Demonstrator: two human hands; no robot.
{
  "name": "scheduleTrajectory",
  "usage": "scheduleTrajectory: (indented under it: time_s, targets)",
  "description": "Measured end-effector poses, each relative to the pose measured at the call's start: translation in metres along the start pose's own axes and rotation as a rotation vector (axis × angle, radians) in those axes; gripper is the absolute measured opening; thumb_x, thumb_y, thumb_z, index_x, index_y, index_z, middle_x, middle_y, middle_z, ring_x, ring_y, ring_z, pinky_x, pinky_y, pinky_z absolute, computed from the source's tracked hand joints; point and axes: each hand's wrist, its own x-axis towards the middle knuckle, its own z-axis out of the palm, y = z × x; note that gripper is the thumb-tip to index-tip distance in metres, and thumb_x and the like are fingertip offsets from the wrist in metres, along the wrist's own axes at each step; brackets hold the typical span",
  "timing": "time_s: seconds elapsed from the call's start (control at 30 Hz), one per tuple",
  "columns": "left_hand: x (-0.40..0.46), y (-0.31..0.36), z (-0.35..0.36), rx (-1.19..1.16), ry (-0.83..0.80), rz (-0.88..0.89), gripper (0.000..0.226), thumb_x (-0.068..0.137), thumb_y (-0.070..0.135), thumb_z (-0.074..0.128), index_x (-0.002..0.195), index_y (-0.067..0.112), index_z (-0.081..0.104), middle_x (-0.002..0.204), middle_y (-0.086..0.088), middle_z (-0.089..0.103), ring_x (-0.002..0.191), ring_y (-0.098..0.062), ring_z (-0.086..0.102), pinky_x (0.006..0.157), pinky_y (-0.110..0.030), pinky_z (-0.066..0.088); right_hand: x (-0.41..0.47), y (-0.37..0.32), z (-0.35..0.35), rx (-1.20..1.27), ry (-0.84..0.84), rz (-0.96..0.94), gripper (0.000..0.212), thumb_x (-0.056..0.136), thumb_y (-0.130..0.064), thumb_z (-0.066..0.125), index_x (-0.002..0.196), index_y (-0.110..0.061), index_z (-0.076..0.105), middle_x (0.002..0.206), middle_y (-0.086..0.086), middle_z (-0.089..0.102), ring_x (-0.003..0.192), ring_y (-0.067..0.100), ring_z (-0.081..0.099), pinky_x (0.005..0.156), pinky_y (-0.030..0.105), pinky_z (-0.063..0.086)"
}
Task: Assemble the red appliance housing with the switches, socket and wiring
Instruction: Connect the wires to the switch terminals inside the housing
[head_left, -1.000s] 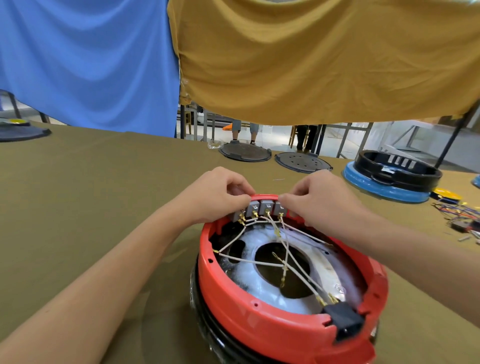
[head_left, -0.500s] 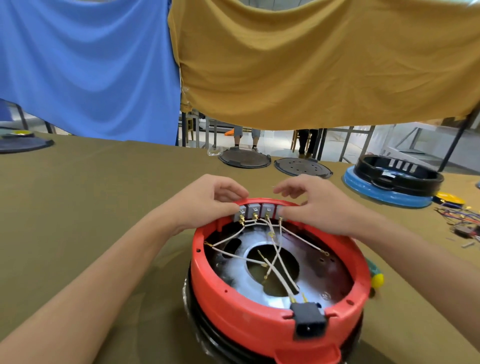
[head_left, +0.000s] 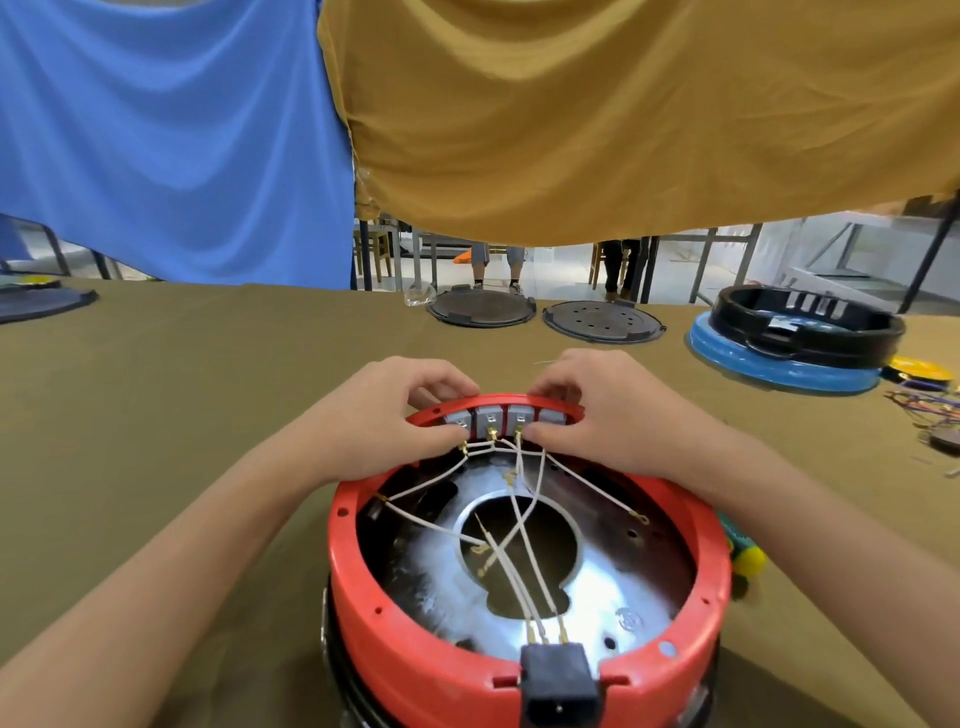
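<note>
The round red housing (head_left: 415, 660) stands upside down on a black base in front of me. A row of grey switches (head_left: 501, 418) sits in its far rim. My left hand (head_left: 384, 421) pinches the left end of the row, thumb inside, fingers over the rim. My right hand (head_left: 608, 415) grips the right end the same way. White wires (head_left: 514, 525) with brass terminals run from the switches across the silver inner plate (head_left: 597, 613) to the black socket (head_left: 558, 686) in the near rim.
Two dark round lids (head_left: 480, 309) (head_left: 602, 322) lie at the table's far edge. A black ring on a blue base (head_left: 789, 338) stands far right, with loose coloured wires (head_left: 924, 405) beside it. A green and yellow tool (head_left: 745, 558) lies right of the housing.
The housing has turned so the socket faces me squarely. Both hands stay on the switch row, thumbs now pressing on the switches from inside the rim.
</note>
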Motion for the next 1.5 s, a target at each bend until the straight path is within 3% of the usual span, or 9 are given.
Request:
scheduleTrajectory:
  time_s: [0.17, 0.33, 0.6, 0.97, 1.1, 1.2, 1.37, 1.5]
  targets:
    - [0.000, 0.000, 0.000, 0.016, -0.002, 0.016, 0.032, 0.081, 0.029, 0.076, 0.111, 0.038, 0.067, 0.098, 0.018, 0.071, 0.092, 0.003, 0.065, 0.075, -0.013, 0.052, 0.001, 0.001, 0.002, -0.007, 0.010, 0.011, 0.033, 0.084, -0.045, 0.071, 0.110, -0.026, 0.072, 0.095, -0.010, 0.061, 0.085, 0.009, 0.058, 0.081, 0.033, 0.052]
    - [-0.001, 0.000, 0.000, 0.019, 0.004, 0.041, 0.030, 0.081, 0.027, 0.076, 0.109, 0.036, 0.068, 0.094, 0.018, 0.072, 0.089, 0.002, 0.067, 0.073, -0.012, 0.052, 0.001, 0.000, 0.004, -0.045, 0.017, 0.008, 0.031, 0.084, -0.046, 0.068, 0.108, -0.025, 0.072, 0.092, -0.009, 0.059, 0.083, 0.011, 0.056, 0.076, 0.028, 0.048]
    - [-0.001, 0.000, 0.000, 0.012, -0.023, 0.028, 0.035, 0.079, 0.023, 0.074, 0.110, 0.037, 0.066, 0.096, 0.014, 0.072, 0.088, -0.002, 0.068, 0.073, -0.019, 0.057, 0.000, -0.001, 0.004, 0.003, -0.021, -0.023, 0.034, 0.086, -0.038, 0.068, 0.118, -0.026, 0.066, 0.101, -0.006, 0.059, 0.089, 0.011, 0.056, 0.080, 0.027, 0.046]
    - [0.001, -0.002, -0.001, -0.070, -0.048, -0.002, 0.037, 0.078, 0.018, 0.076, 0.110, 0.035, 0.066, 0.100, 0.014, 0.072, 0.088, -0.006, 0.070, 0.086, -0.035, 0.057, 0.003, 0.006, 0.000, 0.213, -0.141, -0.023, 0.016, 0.088, -0.028, 0.067, 0.104, -0.027, 0.070, 0.095, -0.011, 0.071, 0.087, 0.006, 0.066, 0.085, 0.034, 0.053]
    - [0.001, -0.003, 0.000, -0.067, -0.051, -0.003, 0.038, 0.079, 0.020, 0.075, 0.112, 0.035, 0.065, 0.104, 0.015, 0.070, 0.092, -0.003, 0.067, 0.083, -0.028, 0.057, 0.004, 0.007, 0.001, 0.273, -0.163, -0.003, 0.018, 0.090, -0.026, 0.066, 0.107, -0.026, 0.068, 0.097, -0.011, 0.070, 0.087, 0.006, 0.066, 0.084, 0.033, 0.055]
    - [0.001, -0.003, 0.001, -0.024, -0.036, 0.005, 0.034, 0.080, 0.024, 0.073, 0.110, 0.037, 0.064, 0.106, 0.016, 0.065, 0.095, 0.001, 0.063, 0.079, -0.021, 0.055, 0.002, 0.008, 0.001, 0.342, -0.178, 0.012, 0.023, 0.095, -0.027, 0.061, 0.118, -0.025, 0.065, 0.106, -0.012, 0.068, 0.093, 0.001, 0.064, 0.086, 0.025, 0.052]
    - [0.001, -0.003, 0.001, 0.000, -0.024, 0.003, 0.018, 0.088, 0.029, 0.069, 0.105, 0.033, 0.068, 0.100, 0.015, 0.070, 0.091, -0.001, 0.065, 0.084, -0.027, 0.054, 0.004, 0.008, 0.001, 0.302, -0.156, 0.026, 0.025, 0.103, -0.026, 0.049, 0.121, -0.025, 0.066, 0.110, -0.014, 0.067, 0.100, -0.002, 0.060, 0.088, 0.016, 0.046]
    - [0.001, -0.002, 0.000, 0.005, -0.015, 0.001, 0.019, 0.086, 0.027, 0.070, 0.103, 0.033, 0.071, 0.096, 0.016, 0.072, 0.090, 0.000, 0.065, 0.083, -0.024, 0.054, 0.005, 0.009, 0.000, 0.309, -0.203, 0.024, 0.026, 0.104, -0.026, 0.047, 0.121, -0.024, 0.066, 0.111, -0.013, 0.068, 0.101, 0.000, 0.061, 0.092, 0.022, 0.047]
